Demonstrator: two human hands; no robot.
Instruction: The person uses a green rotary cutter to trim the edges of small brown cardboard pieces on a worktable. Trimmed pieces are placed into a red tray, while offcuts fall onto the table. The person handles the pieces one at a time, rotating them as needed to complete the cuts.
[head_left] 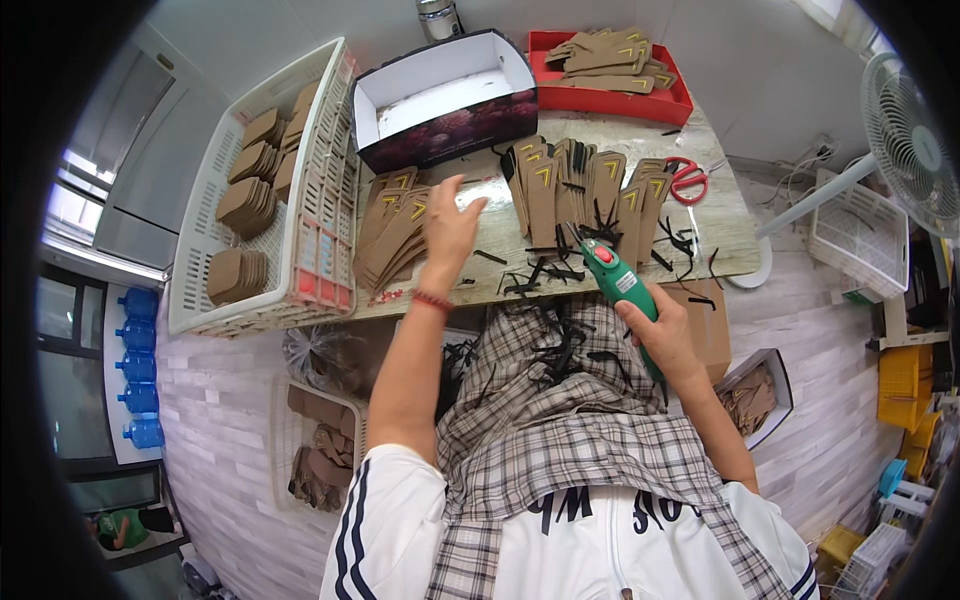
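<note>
My right hand [662,328] is wrapped round a green handheld power tool [628,288] with a red button. The tool's tip points at a row of long brown tabs [541,195] with yellow angle marks and black strips between them. My left hand [453,222] has its fingers apart and holds nothing. It is just right of another fanned pile of brown tabs [392,240]; I cannot tell whether it touches them. Black strip scraps [540,277] lie on the table near the tool and on my plaid apron [520,370].
A white crate [325,200] holding stacked brown pieces stands at left. Behind are a dark box with a white inside [440,130] and a red tray [620,103] of tabs. Red-handled scissors [687,182] lie at right. A fan [905,130] stands beyond the table.
</note>
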